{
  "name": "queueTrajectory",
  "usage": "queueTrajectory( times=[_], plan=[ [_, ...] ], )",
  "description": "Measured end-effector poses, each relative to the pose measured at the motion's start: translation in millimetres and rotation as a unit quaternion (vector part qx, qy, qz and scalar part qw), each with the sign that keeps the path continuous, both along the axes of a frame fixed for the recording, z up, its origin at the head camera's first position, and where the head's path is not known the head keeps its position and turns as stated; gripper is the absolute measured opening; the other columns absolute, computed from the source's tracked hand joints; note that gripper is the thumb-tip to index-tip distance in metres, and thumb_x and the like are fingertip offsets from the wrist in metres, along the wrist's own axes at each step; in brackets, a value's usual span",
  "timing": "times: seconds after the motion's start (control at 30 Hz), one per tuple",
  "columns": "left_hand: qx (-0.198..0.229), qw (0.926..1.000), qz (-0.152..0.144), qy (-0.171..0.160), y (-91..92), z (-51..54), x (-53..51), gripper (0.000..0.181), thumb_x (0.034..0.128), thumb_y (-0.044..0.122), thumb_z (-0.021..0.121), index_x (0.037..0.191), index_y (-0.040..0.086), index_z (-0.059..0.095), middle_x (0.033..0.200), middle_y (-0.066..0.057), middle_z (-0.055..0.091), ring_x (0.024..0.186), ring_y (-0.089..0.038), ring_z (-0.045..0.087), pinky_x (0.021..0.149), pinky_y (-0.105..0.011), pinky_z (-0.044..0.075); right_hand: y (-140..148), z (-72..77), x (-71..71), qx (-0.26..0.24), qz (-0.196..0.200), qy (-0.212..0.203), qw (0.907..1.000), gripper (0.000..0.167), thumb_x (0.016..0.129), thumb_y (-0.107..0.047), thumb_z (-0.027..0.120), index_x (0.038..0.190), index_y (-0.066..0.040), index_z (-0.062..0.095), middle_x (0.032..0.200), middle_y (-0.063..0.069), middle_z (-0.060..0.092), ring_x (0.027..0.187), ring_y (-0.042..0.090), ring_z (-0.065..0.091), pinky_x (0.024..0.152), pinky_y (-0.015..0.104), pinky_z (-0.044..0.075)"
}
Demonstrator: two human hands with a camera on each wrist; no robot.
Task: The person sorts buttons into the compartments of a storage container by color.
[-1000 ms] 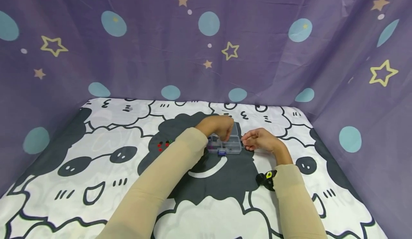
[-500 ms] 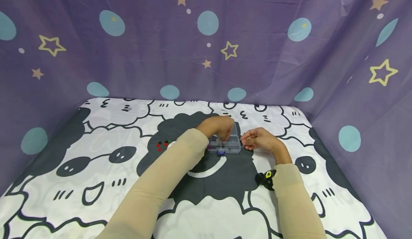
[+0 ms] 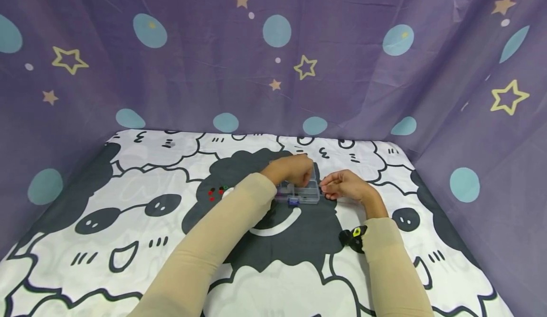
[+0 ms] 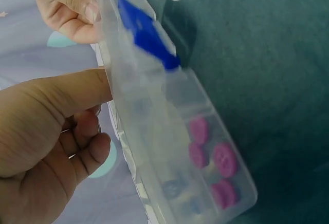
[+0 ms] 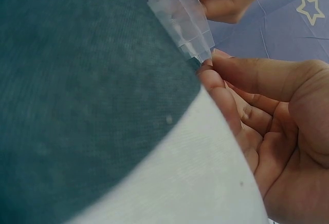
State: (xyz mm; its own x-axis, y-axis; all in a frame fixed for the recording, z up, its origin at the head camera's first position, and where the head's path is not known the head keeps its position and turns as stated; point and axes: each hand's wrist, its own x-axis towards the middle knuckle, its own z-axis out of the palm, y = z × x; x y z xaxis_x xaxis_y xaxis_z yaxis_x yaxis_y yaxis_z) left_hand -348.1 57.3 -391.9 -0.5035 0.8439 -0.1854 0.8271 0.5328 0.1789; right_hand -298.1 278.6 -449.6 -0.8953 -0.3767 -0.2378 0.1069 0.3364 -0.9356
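A clear plastic divided box (image 3: 305, 199) with a blue latch (image 3: 293, 202) stands on the cloth. Magenta buttons (image 4: 224, 160) lie in one compartment, seen through its wall in the left wrist view; paler bluish pieces beside them are blurred. My left hand (image 3: 297, 170) reaches over the box's rim from above, thumb and forefinger going down inside and the other fingers curled. Its fingertips are hidden, so whether they hold a piece cannot be seen. At the box's right end, my right hand (image 3: 348, 185) pinches the corner between thumb and forefinger.
Several small red buttons (image 3: 211, 193), with black and green ones near them, lie on the dark patch of the printed cloth (image 3: 282, 241), left of the box. A purple curtain (image 3: 342, 89) hangs behind the table and along both sides.
My left hand has shifted slightly to the right over the box, and its downward-pointing finger shows less. My right hand stays at the box's corner.
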Motion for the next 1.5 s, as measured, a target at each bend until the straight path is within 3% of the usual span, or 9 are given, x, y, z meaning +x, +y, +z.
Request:
queueTrajectory(
  times=[0.43,0.67,0.9,1.13,1.33,1.5],
  plan=[
    [-0.011,0.9995,0.013,-0.026,-1.8,5.0,4.0,0.017,0.0845,-0.003,0.077,0.087,0.012,0.083,0.084,0.005,0.077,0.081,-0.012,0.069,0.073,-0.024,0.055,1.4,0.6,-0.1,0.003,0.005,0.006,1.0000,0.024,0.097,0.000,0.065,0.116,0.014,0.064,0.089,0.006,0.074,0.075,0.014,0.069,0.071,0.029,0.059],
    [-0.018,0.9995,0.017,-0.019,-2.6,3.7,5.1,0.011,0.0844,0.003,0.083,0.088,0.013,0.083,0.086,0.005,0.077,0.082,-0.011,0.070,0.074,-0.024,0.055,0.0,1.2,-0.2,0.004,0.000,0.002,1.0000,0.021,0.097,0.000,0.066,0.114,0.011,0.066,0.087,0.005,0.073,0.074,0.014,0.069,0.071,0.030,0.059],
    [-0.021,0.9997,-0.006,-0.013,-2.2,2.8,3.8,0.010,0.0846,0.003,0.082,0.086,0.013,0.082,0.083,0.005,0.075,0.079,-0.012,0.067,0.074,-0.024,0.054,-0.3,2.4,0.8,0.007,0.003,0.004,1.0000,0.021,0.097,0.000,0.066,0.115,0.011,0.066,0.088,0.005,0.074,0.075,0.015,0.069,0.071,0.030,0.059],
    [-0.021,0.9993,-0.020,-0.025,-1.3,1.7,2.5,0.022,0.0832,0.002,0.083,0.097,0.019,0.084,0.097,0.006,0.077,0.093,-0.011,0.069,0.081,-0.024,0.054,0.2,0.7,0.3,0.012,0.000,0.001,0.9999,0.021,0.097,0.000,0.066,0.115,0.011,0.066,0.089,0.006,0.074,0.076,0.015,0.069,0.072,0.030,0.059],
    [-0.010,0.9992,-0.031,-0.023,-1.6,-0.2,1.0,0.017,0.0828,0.000,0.082,0.088,0.016,0.084,0.084,0.005,0.076,0.076,-0.009,0.064,0.071,-0.022,0.052,0.1,0.6,0.9,0.015,0.003,0.007,0.9999,0.021,0.097,0.000,0.066,0.115,0.012,0.066,0.088,0.005,0.074,0.075,0.015,0.069,0.071,0.030,0.059],
    [-0.010,0.9992,-0.036,-0.016,-1.0,-2.3,0.4,0.012,0.0809,0.005,0.087,0.085,0.016,0.083,0.084,0.006,0.074,0.073,-0.007,0.060,0.070,-0.022,0.051,0.1,-0.6,0.6,0.015,-0.003,0.004,0.9999,0.020,0.097,0.000,0.066,0.115,0.011,0.066,0.088,0.006,0.074,0.075,0.015,0.069,0.071,0.030,0.059]
  ],
)
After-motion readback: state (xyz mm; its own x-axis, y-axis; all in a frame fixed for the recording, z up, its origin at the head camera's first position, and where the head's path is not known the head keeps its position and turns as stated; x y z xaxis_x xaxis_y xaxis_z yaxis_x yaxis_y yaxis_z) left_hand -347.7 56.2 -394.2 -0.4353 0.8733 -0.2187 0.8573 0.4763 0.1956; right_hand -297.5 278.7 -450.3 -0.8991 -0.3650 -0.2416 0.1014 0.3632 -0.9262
